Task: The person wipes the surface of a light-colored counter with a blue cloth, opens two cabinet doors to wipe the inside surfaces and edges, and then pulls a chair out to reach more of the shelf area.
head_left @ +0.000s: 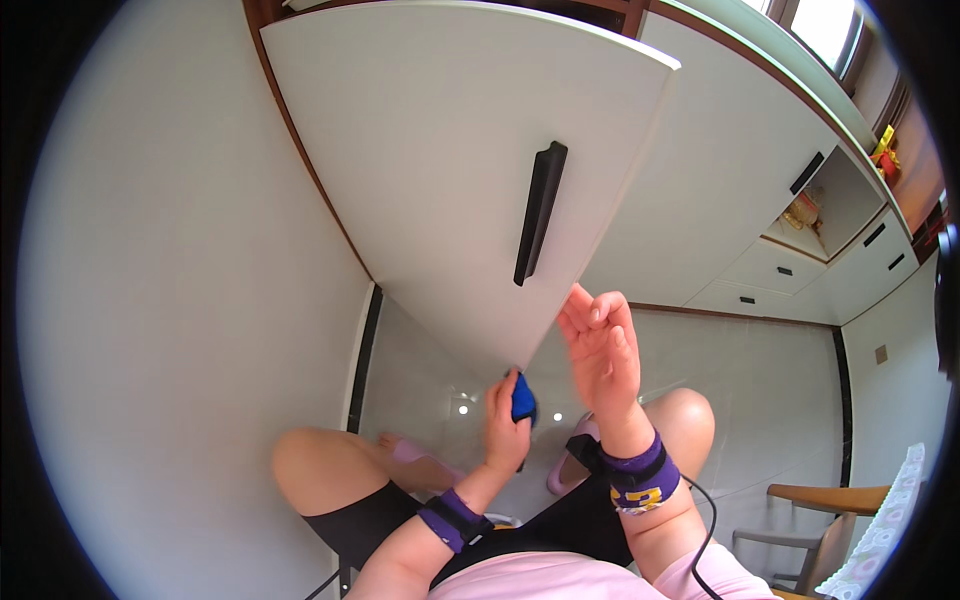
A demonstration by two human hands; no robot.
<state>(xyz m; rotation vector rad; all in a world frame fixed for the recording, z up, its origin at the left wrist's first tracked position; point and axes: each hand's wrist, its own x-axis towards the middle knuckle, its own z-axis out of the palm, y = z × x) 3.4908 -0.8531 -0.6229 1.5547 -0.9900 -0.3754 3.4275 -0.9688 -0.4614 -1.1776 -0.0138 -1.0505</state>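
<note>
A white cabinet door (450,130) with a long black handle (541,213) stands ajar in front of me. My left hand (505,425) is closed around a small blue and black thing (523,398) at the door's lower corner; its kind is partly hidden by the fingers. Farther up the free edge of the door is my right hand (603,350), palm turned up and fingers loosely bent and apart, with nothing in it. Its fingertips reach the door edge; whether they press on it I cannot tell. Purple wristbands with black straps circle both wrists.
More white cabinets (690,170) with black handles run along the right, with an open cubby (815,215) holding a woven-looking item. A plain wall (180,280) rises on the left. A wooden chair (830,497) stands at lower right beside a lace-edged cloth (880,535). Grey tiles (660,345) cover the floor.
</note>
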